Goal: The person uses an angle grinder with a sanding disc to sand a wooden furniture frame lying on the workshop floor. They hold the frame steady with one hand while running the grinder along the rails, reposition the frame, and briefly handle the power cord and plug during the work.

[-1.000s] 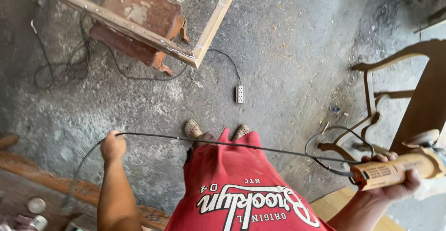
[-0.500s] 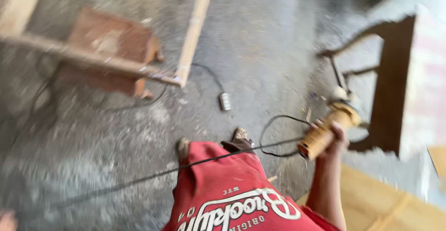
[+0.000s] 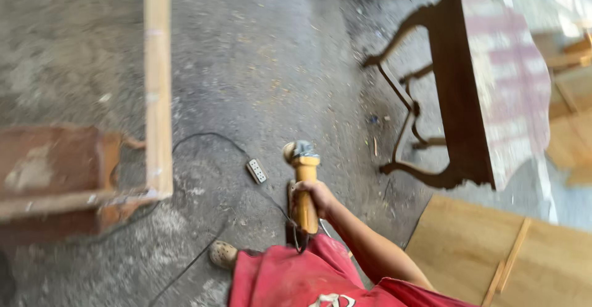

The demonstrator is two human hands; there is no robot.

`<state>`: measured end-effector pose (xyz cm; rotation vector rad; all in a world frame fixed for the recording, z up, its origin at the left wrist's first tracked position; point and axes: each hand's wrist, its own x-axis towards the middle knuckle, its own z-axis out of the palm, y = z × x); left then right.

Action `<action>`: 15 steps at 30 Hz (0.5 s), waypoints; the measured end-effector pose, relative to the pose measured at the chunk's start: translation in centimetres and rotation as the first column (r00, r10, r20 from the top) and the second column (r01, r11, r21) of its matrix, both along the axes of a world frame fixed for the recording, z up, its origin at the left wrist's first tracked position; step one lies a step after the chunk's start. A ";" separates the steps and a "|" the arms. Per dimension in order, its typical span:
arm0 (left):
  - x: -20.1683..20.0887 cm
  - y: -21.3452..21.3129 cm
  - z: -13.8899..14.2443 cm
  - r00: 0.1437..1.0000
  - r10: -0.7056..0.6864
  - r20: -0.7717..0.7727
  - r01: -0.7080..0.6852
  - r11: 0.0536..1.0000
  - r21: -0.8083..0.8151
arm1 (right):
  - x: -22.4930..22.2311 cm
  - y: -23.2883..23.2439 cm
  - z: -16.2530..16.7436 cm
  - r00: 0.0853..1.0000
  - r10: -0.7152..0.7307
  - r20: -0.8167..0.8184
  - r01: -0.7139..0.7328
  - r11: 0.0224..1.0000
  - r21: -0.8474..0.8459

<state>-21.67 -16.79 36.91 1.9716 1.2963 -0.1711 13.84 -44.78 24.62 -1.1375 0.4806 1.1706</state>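
My right hand (image 3: 313, 197) grips the yellow body of an angle grinder (image 3: 303, 177), held out in front of me with its grey head pointing away. The grinder's black cord (image 3: 203, 251) trails down to the left across the concrete floor. My left hand is out of view. A white power strip (image 3: 256, 170) lies on the floor just left of the grinder. My red shirt (image 3: 296, 279) and one shoe (image 3: 223, 254) show at the bottom.
A light wooden frame (image 3: 158, 91) rests on a rusty red metal stand (image 3: 55, 171) at left. A dark carved wooden table (image 3: 468, 97) stands at right. Plywood sheets (image 3: 493, 245) lie at lower right. The picture is blurred.
The view has swung right. My right hand brought the grinder from my right side to the middle, in front of me. My left hand, earlier holding the cord, has left the view.
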 end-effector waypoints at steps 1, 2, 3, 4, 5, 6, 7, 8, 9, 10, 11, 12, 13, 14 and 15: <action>4.5 1.9 -0.9 0.999 -0.045 -0.010 0.045 0.998 0.051 | -0.2 0.1 -1.2 0.999 0.001 -0.039 -0.002 1.000 -0.021; 9.4 3.8 -1.9 0.996 -0.085 -0.016 0.086 0.990 0.111 | 0.1 0.4 -2.5 0.997 0.008 -0.075 -0.011 0.999 -0.038; 14.0 4.6 -2.8 0.993 -0.117 0.004 0.114 0.976 0.188 | 0.6 0.4 -3.9 0.992 -0.058 -0.114 0.054 0.998 -0.035; 16.5 4.4 -2.9 0.989 -0.149 0.017 0.139 0.955 0.262 | 0.5 0.5 -5.5 0.981 -0.092 -0.170 0.086 0.996 -0.040; 16.6 4.7 -1.6 0.983 -0.180 0.024 0.162 0.929 0.332 | -0.1 1.2 -7.3 0.965 -0.101 -0.242 0.094 0.995 -0.041; 16.4 4.6 -1.4 0.971 -0.235 0.042 0.204 0.909 0.363 | -0.1 1.3 -9.3 0.990 -0.067 -0.126 0.060 0.997 -0.057; 15.8 3.8 -2.2 0.955 -0.292 0.051 0.253 0.894 0.369 | 0.1 1.7 -11.8 0.996 -0.064 -0.067 0.061 0.997 -0.040; 13.2 3.6 -2.1 0.935 -0.350 0.053 0.311 0.885 0.347 | -0.5 1.4 -14.3 0.984 -0.078 -0.158 0.047 0.981 -0.190; 12.7 3.0 -6.1 0.915 -0.397 0.070 0.375 0.903 0.211 | -1.8 0.9 -16.7 0.940 -0.131 -0.314 0.044 0.961 -0.272; 12.1 1.9 -11.5 0.902 -0.420 0.098 0.418 0.907 0.045 | -2.9 0.3 -19.5 0.892 -0.111 -0.439 -0.009 0.965 -0.261; 11.8 0.9 -17.1 0.903 -0.421 0.089 0.428 0.900 -0.085 | -3.7 -0.2 -21.9 0.858 -0.169 -0.484 0.070 0.974 -0.216; 12.4 0.0 -23.6 0.901 -0.429 0.054 0.431 0.879 -0.205 | -3.9 -0.2 -24.7 0.832 -0.229 -0.505 0.174 0.972 -0.156; 13.5 -0.6 -30.0 0.851 -0.474 0.225 0.500 0.863 -0.072 | -3.8 -0.2 -27.5 0.846 -0.251 -0.471 0.202 0.967 -0.153; 15.2 -0.7 -36.4 0.817 -0.528 0.233 0.539 0.842 0.018 | -4.3 -0.5 -29.8 0.856 -0.279 -0.434 0.239 0.960 -0.146; 16.4 -1.1 -41.5 0.786 -0.577 0.222 0.575 0.814 0.083 | -5.6 -0.7 -31.5 0.854 -0.311 -0.416 0.270 0.950 -0.156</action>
